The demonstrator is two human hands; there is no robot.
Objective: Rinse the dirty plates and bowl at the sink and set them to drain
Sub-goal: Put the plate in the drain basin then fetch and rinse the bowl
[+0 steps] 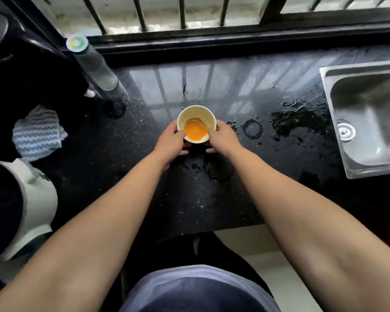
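A cream bowl with orange residue in its bottom is at the middle of the black countertop. My left hand grips its left side and my right hand grips its right side, thumbs at the rim. Something dark lies under the bowl between my fingers, and I cannot tell what it is. The steel sink is at the right edge of the view, an arm's length from the bowl.
Water puddles and wet rings spread over the counter between bowl and sink. A striped cloth lies at the left. A clear bottle with a coloured cap stands back left. A barred window runs behind the counter.
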